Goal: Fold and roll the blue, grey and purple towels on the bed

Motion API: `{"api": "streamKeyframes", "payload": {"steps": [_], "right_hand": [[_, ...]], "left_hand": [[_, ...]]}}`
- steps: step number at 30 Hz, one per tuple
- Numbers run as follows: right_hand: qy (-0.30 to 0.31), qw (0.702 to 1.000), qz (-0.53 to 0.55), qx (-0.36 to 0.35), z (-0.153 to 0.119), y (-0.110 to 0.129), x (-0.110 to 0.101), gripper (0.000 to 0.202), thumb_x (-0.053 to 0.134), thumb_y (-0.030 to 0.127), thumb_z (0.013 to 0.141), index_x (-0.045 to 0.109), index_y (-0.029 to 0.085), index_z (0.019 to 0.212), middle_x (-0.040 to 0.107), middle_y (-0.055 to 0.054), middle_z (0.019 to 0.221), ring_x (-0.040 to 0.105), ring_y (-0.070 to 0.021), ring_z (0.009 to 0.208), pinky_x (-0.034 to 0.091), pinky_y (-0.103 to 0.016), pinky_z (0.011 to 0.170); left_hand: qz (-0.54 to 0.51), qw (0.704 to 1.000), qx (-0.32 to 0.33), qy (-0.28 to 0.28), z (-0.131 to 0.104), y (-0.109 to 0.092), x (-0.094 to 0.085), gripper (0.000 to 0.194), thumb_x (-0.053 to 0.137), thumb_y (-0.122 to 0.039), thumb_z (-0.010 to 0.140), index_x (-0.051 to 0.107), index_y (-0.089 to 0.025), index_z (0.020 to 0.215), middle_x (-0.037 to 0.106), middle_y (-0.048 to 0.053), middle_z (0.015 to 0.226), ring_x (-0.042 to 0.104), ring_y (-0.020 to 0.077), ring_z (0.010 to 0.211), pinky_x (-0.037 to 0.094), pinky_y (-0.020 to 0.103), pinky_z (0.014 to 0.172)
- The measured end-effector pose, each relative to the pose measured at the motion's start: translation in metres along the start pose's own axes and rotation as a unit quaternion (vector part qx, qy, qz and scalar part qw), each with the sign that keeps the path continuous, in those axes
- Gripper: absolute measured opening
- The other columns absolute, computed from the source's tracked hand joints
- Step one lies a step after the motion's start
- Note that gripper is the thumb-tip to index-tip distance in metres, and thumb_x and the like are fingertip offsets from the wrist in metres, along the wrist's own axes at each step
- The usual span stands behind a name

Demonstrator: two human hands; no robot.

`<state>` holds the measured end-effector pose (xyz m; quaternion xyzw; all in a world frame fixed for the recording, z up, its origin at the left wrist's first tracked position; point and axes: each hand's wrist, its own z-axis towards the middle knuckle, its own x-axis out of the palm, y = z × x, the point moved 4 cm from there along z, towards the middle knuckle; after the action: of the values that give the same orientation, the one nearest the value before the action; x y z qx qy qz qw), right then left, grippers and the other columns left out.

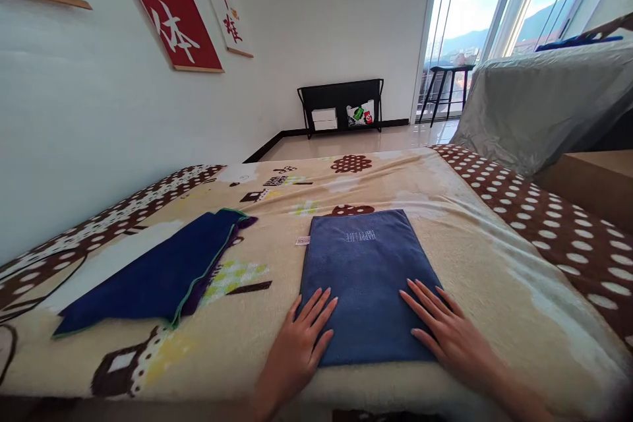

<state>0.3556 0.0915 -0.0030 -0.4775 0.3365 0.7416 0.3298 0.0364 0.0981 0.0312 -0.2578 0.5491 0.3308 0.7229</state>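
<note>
Head view: one blue cloth (366, 290), folded to a rectangle (stitched "HAPPY LIFE", lettering inverted), flat on the patterned blanket (499, 290), lying between the two hands and extending beyond their fingertips. Left hand (301, 336), fingers spread and uncurled, resting over its near left edge; right hand (445, 330), likewise flat and extended, over the near right edge. One navy cloth (153, 270), green-edged, lies apart, left of the left hand.
</note>
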Motion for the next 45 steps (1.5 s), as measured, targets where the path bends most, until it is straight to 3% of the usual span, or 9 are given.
{"api": "streamKeyframes", "payload": {"steps": [7, 12, 20, 24, 28, 31, 34, 39, 45], "right_hand": [[-0.051, 0.996, -0.065, -0.034, -0.061, -0.011, -0.005, 0.069, 0.055, 0.037, 0.097, 0.025, 0.031, 0.159, 0.041, -0.002, 0.154, 0.044, -0.0230, 0.141, 0.039, -0.044, 0.118], [-0.132, 0.991, -0.014, -0.024, -0.082, -0.022, -0.010, 0.055, 0.057, 0.025, 0.095, 0.046, 0.031, 0.149, 0.053, -0.003, 0.146, 0.054, -0.0238, 0.132, 0.050, -0.042, 0.109], [-0.158, 0.987, 0.026, 0.002, -0.083, -0.031, -0.010, 0.038, 0.054, 0.027, 0.097, 0.063, 0.031, 0.134, 0.062, -0.003, 0.137, 0.059, -0.0223, 0.127, 0.055, -0.041, 0.104], [-0.165, 0.985, 0.033, 0.024, -0.084, -0.031, -0.010, 0.043, 0.054, 0.030, 0.097, 0.057, 0.027, 0.140, 0.064, -0.005, 0.133, 0.061, -0.0224, 0.124, 0.053, -0.042, 0.105], [-0.175, 0.984, 0.007, 0.034, -0.086, -0.031, -0.010, 0.037, 0.055, 0.032, 0.096, 0.062, 0.027, 0.132, 0.065, -0.006, 0.131, 0.062, -0.0234, 0.120, 0.053, -0.042, 0.101], [-0.197, 0.980, 0.001, 0.039, -0.086, -0.029, -0.013, 0.026, 0.058, 0.034, 0.095, 0.069, 0.027, 0.117, 0.066, -0.006, 0.129, 0.064, -0.0238, 0.115, 0.053, -0.043, 0.097], [-0.212, 0.976, 0.014, 0.045, -0.082, -0.029, -0.016, 0.025, 0.058, 0.036, 0.095, 0.069, 0.029, 0.116, 0.067, -0.006, 0.123, 0.065, -0.0228, 0.111, 0.053, -0.041, 0.094], [-0.208, 0.978, 0.018, 0.020, -0.077, -0.033, -0.019, 0.022, 0.055, 0.030, 0.097, 0.071, 0.031, 0.112, 0.069, -0.003, 0.115, 0.066, -0.0203, 0.105, 0.054, -0.038, 0.091], [-0.198, 0.980, 0.012, -0.014, -0.089, -0.040, -0.017, 0.023, 0.055, 0.023, 0.097, 0.070, 0.030, 0.112, 0.070, -0.003, 0.112, 0.065, -0.0196, 0.105, 0.053, -0.036, 0.093]], "left_hand": [[0.040, 0.997, 0.039, -0.050, -0.050, -0.003, -0.010, 0.063, 0.052, -0.022, 0.095, 0.033, -0.025, 0.155, 0.052, 0.008, 0.149, 0.050, 0.0251, 0.138, 0.046, 0.045, 0.109], [0.007, 0.992, 0.058, -0.108, -0.069, 0.008, -0.010, 0.055, 0.054, -0.014, 0.094, 0.045, -0.023, 0.148, 0.062, 0.009, 0.139, 0.057, 0.0210, 0.132, 0.047, 0.037, 0.106], [0.000, 0.977, 0.089, -0.194, -0.079, 0.017, 0.000, 0.042, 0.049, -0.006, 0.096, 0.057, -0.023, 0.134, 0.072, 0.007, 0.124, 0.065, 0.0188, 0.121, 0.048, 0.034, 0.095], [-0.003, 0.972, 0.082, -0.219, -0.083, 0.018, 0.001, 0.044, 0.048, -0.005, 0.096, 0.058, -0.023, 0.134, 0.074, 0.006, 0.121, 0.066, 0.0186, 0.118, 0.049, 0.034, 0.095], [-0.002, 0.976, 0.072, -0.207, -0.082, 0.015, -0.004, 0.043, 0.051, -0.007, 0.094, 0.059, -0.026, 0.133, 0.074, 0.005, 0.118, 0.068, 0.0183, 0.113, 0.049, 0.034, 0.096], [-0.020, 0.982, 0.028, -0.185, -0.079, 0.013, -0.009, 0.040, 0.053, -0.010, 0.094, 0.059, -0.024, 0.131, 0.073, 0.006, 0.116, 0.067, 0.0189, 0.109, 0.048, 0.035, 0.097], [-0.032, 0.984, -0.006, -0.173, -0.077, 0.015, -0.013, 0.037, 0.054, -0.015, 0.094, 0.059, -0.024, 0.130, 0.071, 0.006, 0.118, 0.064, 0.0201, 0.113, 0.048, 0.035, 0.097], [-0.007, 0.979, 0.015, -0.203, -0.076, 0.023, -0.019, 0.028, 0.051, -0.014, 0.096, 0.067, -0.029, 0.114, 0.072, 0.003, 0.120, 0.062, 0.0206, 0.119, 0.046, 0.036, 0.096], [0.022, 0.978, 0.045, -0.203, -0.084, 0.022, -0.017, 0.039, 0.045, -0.004, 0.094, 0.067, -0.027, 0.115, 0.075, 0.001, 0.115, 0.065, 0.0182, 0.113, 0.043, 0.035, 0.096]]}}
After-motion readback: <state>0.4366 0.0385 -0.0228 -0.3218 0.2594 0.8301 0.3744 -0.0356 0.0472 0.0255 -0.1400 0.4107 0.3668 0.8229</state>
